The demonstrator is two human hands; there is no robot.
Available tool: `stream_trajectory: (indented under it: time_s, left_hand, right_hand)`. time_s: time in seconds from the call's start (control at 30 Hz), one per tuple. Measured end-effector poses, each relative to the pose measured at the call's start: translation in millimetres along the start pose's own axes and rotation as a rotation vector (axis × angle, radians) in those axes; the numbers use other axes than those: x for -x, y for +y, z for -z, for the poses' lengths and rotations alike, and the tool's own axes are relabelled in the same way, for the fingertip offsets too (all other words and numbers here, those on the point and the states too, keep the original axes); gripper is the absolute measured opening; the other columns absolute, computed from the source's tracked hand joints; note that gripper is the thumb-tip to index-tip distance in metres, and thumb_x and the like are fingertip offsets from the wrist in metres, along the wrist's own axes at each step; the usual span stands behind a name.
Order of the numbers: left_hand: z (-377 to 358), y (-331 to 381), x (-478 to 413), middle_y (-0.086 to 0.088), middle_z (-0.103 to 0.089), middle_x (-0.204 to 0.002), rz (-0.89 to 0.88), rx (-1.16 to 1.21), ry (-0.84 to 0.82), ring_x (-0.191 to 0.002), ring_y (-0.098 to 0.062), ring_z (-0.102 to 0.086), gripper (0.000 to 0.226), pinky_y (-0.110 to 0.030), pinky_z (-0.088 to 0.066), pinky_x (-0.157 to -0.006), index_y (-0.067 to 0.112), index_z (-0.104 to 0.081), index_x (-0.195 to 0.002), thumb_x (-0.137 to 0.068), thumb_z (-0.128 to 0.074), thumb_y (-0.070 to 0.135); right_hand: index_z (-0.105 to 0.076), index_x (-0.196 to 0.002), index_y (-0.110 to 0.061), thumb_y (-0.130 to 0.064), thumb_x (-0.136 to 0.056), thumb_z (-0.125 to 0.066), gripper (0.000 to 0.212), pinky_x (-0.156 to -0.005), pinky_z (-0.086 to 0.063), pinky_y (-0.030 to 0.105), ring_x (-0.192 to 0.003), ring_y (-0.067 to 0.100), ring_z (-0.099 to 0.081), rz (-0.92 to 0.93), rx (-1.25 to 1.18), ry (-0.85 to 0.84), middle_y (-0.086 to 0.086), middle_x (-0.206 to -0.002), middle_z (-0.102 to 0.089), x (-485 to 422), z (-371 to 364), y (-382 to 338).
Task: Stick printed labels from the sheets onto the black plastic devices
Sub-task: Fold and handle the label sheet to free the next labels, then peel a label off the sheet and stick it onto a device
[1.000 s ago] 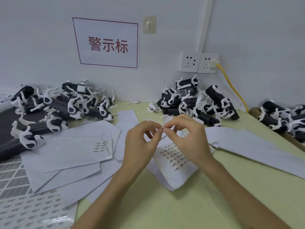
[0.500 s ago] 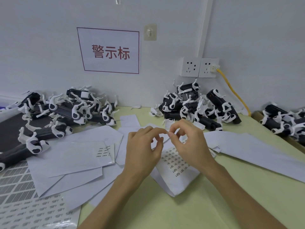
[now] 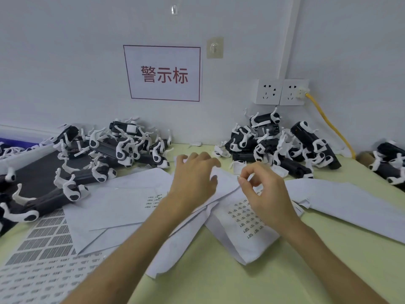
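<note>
My right hand (image 3: pixel 260 194) pinches 1 tiny label (image 3: pixel 239 177) by its edge, probably flimsy and sticky; my left hand (image 3: pixel 192 178) hovers loose-fingered, empty.

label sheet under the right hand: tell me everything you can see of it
The label sheet is white paper with rows of small dark printed labels. It lies creased on the pale green table, overlapping other white sheets. The right hand, pinching a tiny label, is over its far end; contact cannot be told.

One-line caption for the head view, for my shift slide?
Right hand pinches a small label over the label sheet; left hand hovers open near the piled black devices.
</note>
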State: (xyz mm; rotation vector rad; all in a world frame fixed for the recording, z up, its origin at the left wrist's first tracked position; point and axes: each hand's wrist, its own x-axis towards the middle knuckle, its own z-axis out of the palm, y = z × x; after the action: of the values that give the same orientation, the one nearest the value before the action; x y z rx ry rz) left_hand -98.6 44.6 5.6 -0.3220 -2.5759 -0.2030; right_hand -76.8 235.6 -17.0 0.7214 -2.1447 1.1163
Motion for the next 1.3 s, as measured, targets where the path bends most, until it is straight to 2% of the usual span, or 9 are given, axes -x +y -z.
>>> stream_trajectory:
  time_s: [0.17,0.4,0.67,0.8,0.9,1.07,1.17,1.23,1.3]
  left_hand:
    - [-17.0,-67.0,-32.7,0.004,-0.051,-0.147,0.085,-0.288,-0.168,-0.138,-0.022,-0.042,0.046,-0.047,-0.027,-0.115,0.029,-0.053,-0.141,-0.096,-0.062,0.028]
    - [-47.1,-127.9,-59.7,-0.004,-0.052,-0.140,0.126,-0.579,-0.322,-0.139,-0.025,-0.040,0.047,-0.050,-0.028,-0.116,0.020,-0.050,-0.138,-0.092,-0.060,0.023]
    - [-65.3,-136.3,-71.1,0.001,-0.067,-0.122,0.116,-0.775,-0.303,-0.137,-0.022,-0.040,0.027,-0.048,-0.025,-0.116,0.022,-0.066,-0.118,-0.094,-0.054,0.016]
    - [-63.6,-135.8,-68.6,0.000,-0.065,-0.126,0.125,-0.757,-0.220,-0.137,-0.025,-0.042,0.037,-0.047,-0.027,-0.114,0.020,-0.058,-0.131,-0.094,-0.057,0.018]
    - [-57.7,-136.6,-63.4,-0.004,-0.064,-0.131,0.188,-0.594,-0.029,-0.133,-0.029,-0.046,0.051,-0.047,-0.029,-0.112,0.015,-0.047,-0.143,-0.094,-0.059,0.012]
    - [-26.2,-134.6,-51.3,-0.009,-0.070,-0.117,0.287,-0.149,0.383,-0.110,-0.033,-0.061,0.032,-0.048,-0.030,-0.101,0.013,-0.057,-0.132,-0.102,-0.055,0.022]
    - [-7.8,-109.5,-40.9,0.000,-0.069,-0.102,0.278,0.155,0.576,-0.089,-0.025,-0.062,0.026,-0.040,-0.034,-0.095,0.014,-0.057,-0.125,-0.102,-0.056,0.026]
    - [2.5,-83.7,-35.3,0.007,-0.064,-0.094,0.318,0.479,0.598,-0.083,-0.018,-0.060,0.026,-0.035,-0.043,-0.083,0.017,-0.055,-0.123,-0.102,-0.058,0.032]
    - [11.0,-57.8,-29.6,0.007,-0.062,-0.095,0.373,0.826,0.518,-0.084,-0.012,-0.060,0.021,-0.030,-0.045,-0.077,0.020,-0.056,-0.116,-0.102,-0.059,0.036]
  right_hand:
    - [-0.057,-0.086,-0.027,-0.013,-0.095,-0.066,0.019,-0.066,-0.045,0.014,-0.075,0.011,-0.061,-0.046,-0.008,-0.008,-0.016,-0.091,-0.059,0.5,0.8,1.7]
    - [-0.059,-0.082,-0.028,-0.008,-0.090,-0.071,0.025,-0.063,-0.043,0.011,-0.073,0.011,-0.062,-0.041,-0.014,-0.012,-0.015,-0.088,-0.062,-1.4,0.9,-2.2]
    - [-0.060,-0.081,-0.026,-0.004,-0.090,-0.071,0.026,-0.063,-0.043,0.012,-0.071,0.014,-0.060,-0.043,-0.061,-0.005,-0.013,-0.084,-0.062,-1.8,3.0,-3.5]
    - [-0.060,-0.081,-0.025,-0.003,-0.089,-0.071,0.026,-0.060,-0.043,0.014,-0.068,0.015,-0.059,-0.060,-0.090,-0.009,-0.012,-0.083,-0.062,-2.0,3.9,-3.6]
    - [-0.060,-0.081,-0.025,-0.004,-0.090,-0.070,0.025,-0.060,-0.043,0.014,-0.068,0.014,-0.060,-0.047,-0.087,0.003,-0.013,-0.083,-0.062,-2.8,3.8,-4.7]
    - [-0.059,-0.082,-0.025,-0.004,-0.090,-0.069,0.025,-0.059,-0.044,0.014,-0.067,0.014,-0.059,-0.052,-0.068,0.006,-0.011,-0.082,-0.062,-1.9,2.6,-2.8]
    - [-0.059,-0.083,-0.026,-0.004,-0.091,-0.069,0.026,-0.058,-0.045,0.016,-0.066,0.014,-0.059,-0.052,-0.065,-0.003,-0.011,-0.083,-0.063,-0.6,0.9,-2.0]
    - [-0.058,-0.087,-0.029,-0.011,-0.092,-0.068,0.021,-0.059,-0.046,0.017,-0.067,0.013,-0.061,-0.065,-0.079,0.006,-0.012,-0.084,-0.063,0.0,0.2,-1.8]
    - [-0.056,-0.099,-0.035,-0.023,-0.092,-0.071,0.020,-0.064,-0.049,0.020,-0.077,0.011,-0.065,-0.112,-0.117,0.015,-0.015,-0.093,-0.064,0.7,-1.0,-2.0]
